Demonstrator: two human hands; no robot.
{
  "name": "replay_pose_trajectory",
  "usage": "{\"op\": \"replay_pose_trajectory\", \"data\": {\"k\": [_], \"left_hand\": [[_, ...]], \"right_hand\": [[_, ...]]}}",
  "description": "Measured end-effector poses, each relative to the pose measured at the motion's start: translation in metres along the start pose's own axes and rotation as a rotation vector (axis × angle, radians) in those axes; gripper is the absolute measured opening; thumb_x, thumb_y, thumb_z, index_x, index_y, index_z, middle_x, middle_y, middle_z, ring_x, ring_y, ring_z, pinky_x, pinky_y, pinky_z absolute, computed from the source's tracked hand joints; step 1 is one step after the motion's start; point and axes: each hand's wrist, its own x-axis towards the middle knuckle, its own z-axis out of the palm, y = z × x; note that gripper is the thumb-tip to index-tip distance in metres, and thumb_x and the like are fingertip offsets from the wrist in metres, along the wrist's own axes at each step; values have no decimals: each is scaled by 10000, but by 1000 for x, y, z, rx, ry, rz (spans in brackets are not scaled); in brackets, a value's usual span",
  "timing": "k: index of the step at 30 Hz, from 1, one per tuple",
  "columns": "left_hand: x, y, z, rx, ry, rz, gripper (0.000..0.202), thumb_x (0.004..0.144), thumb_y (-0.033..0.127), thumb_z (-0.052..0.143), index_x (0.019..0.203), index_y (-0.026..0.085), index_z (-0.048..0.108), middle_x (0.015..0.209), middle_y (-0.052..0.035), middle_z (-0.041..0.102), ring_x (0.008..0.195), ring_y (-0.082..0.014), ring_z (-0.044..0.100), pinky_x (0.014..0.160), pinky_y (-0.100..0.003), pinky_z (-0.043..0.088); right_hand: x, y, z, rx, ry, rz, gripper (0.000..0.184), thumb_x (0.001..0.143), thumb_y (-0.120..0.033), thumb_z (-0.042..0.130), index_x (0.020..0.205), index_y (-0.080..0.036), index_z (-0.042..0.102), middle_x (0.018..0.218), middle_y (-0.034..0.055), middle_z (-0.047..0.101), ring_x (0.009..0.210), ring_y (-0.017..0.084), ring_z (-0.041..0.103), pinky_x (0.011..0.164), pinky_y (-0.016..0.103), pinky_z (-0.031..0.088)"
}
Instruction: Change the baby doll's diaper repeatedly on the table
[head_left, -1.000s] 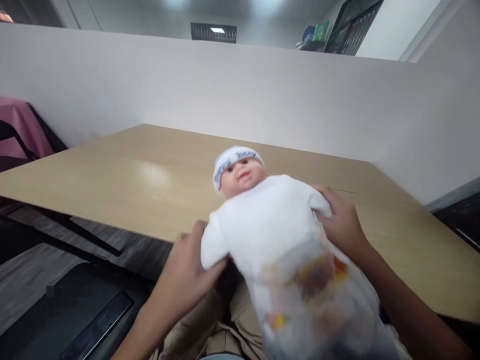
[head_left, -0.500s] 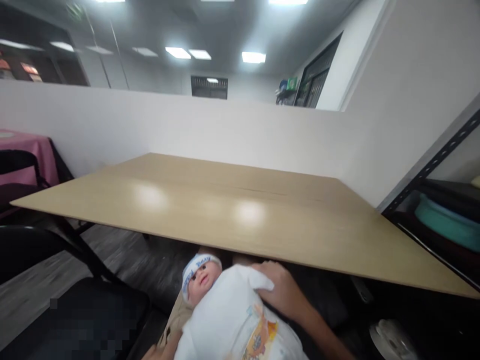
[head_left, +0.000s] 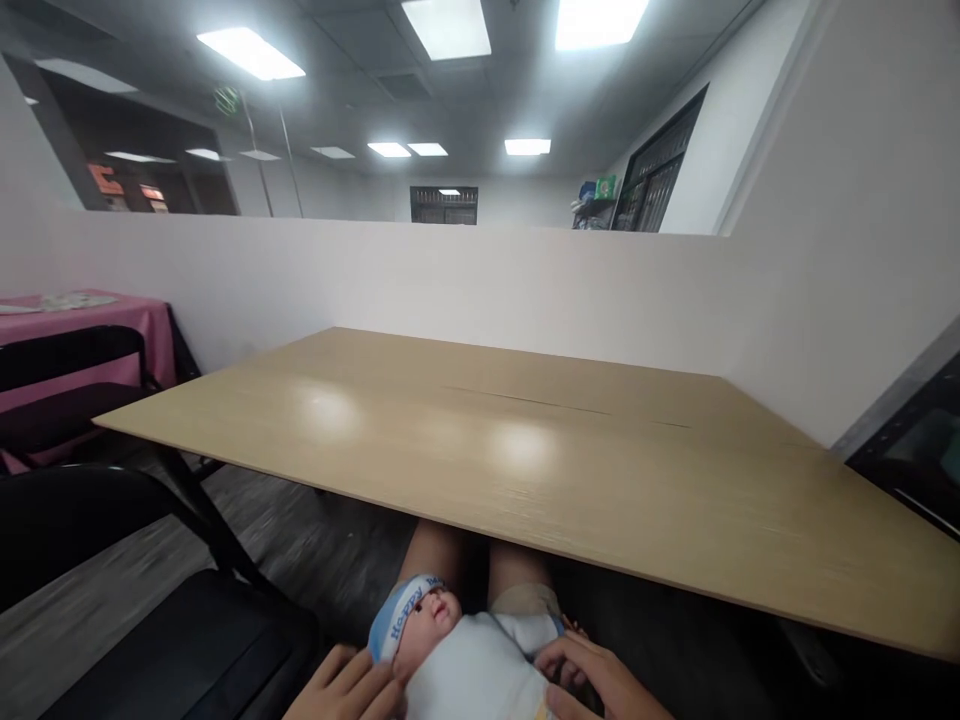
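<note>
A baby doll (head_left: 429, 628) lies face up across my lap at the bottom of the view. It wears a blue and white cap (head_left: 403, 622) with "Happy" lettering and a white shirt (head_left: 472, 675). At the doll's shoulder, just below its head, my left hand (head_left: 349, 688) has its fingers bent and pressed together against the doll. On the other side my right hand (head_left: 589, 675) has curled fingers, with thumb and forefinger closing on the shirt's side below the blue-edged sleeve (head_left: 536, 630). The doll's lower body is cut off by the frame.
A wooden table (head_left: 465, 450) spreads ahead, its front edge just above my knees. Black folding chairs (head_left: 187, 650) stand at the left, near a pink-covered table (head_left: 142, 320). A low white wall (head_left: 480, 285) runs behind the table, and a dark shelf (head_left: 919, 450) stands at the right.
The view has tilted up and turned slightly left. My left hand has come up to the doll's shoulder; my right hand has moved from the sleeve down to the shirt's side.
</note>
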Motion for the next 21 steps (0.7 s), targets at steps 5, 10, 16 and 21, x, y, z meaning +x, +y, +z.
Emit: {"op": "replay_pose_trajectory", "data": {"k": [5,10,16,21], "left_hand": [[-14,28,-21,-63,-120,297,466,965,527,798,1393,372,701,1316,-74,781,1249,-347,704,1105,-481,582],[-23,45,-15,-205,-220,526,293,1086,370,674,1371,305,645,1378,-61,757,1291,-270,671,1173,-407,514],[-29,41,-21,-334,-259,469,227,1079,372,690,1290,294,664,1340,-57,749,1270,-262,658,1137,-393,502],[-22,38,-20,-374,-332,421,375,990,366,777,1342,315,659,1359,-38,713,1291,-262,617,1184,-407,474]], "right_hand": [[-6,-13,4,-13,45,11,406,1001,-676,647,966,-360,898,1006,66,813,947,328,757,867,462,607],[-10,-5,11,-21,131,6,343,1026,-491,642,1054,-257,891,942,68,775,858,257,703,816,386,566],[-6,32,10,-72,265,44,307,1003,-481,657,999,-243,851,936,60,764,789,236,662,788,387,561],[8,35,8,-14,278,50,361,1021,-529,660,1125,-229,833,973,70,784,857,248,700,814,385,591]]}}
